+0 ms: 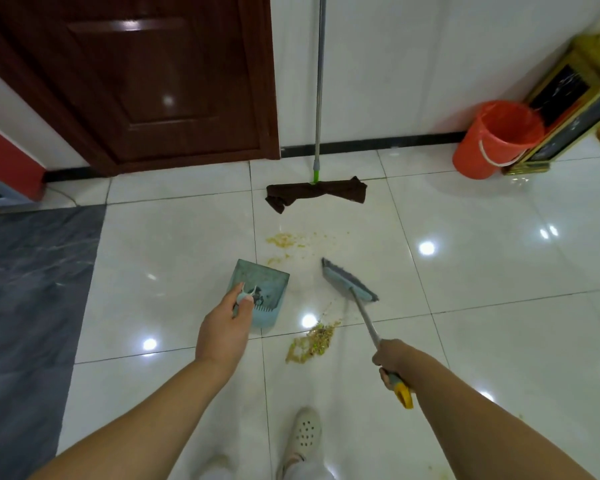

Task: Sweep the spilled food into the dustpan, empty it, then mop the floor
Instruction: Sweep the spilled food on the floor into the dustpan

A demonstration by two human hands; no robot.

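My left hand (224, 329) grips the handle of a light blue dustpan (261, 292), held just above the white tiles with its mouth pointing away from me. My right hand (394, 358) holds the grey handle of a small broom; its blue-grey broom head (349, 279) is raised off the floor to the right of the dustpan. A pile of yellowish spilled food (310, 344) lies between my hands. A thinner scatter of food (286, 241) lies farther out, past the dustpan. A mop (316, 192) with a dark brown cloth leans on the wall beyond it.
An orange bucket (496, 140) stands at the back right beside a gold-framed stand (568, 105). A dark wooden door (153, 81) is at the back left. A grey marble floor strip (28, 289) runs along the left. My white shoe (303, 434) is below.
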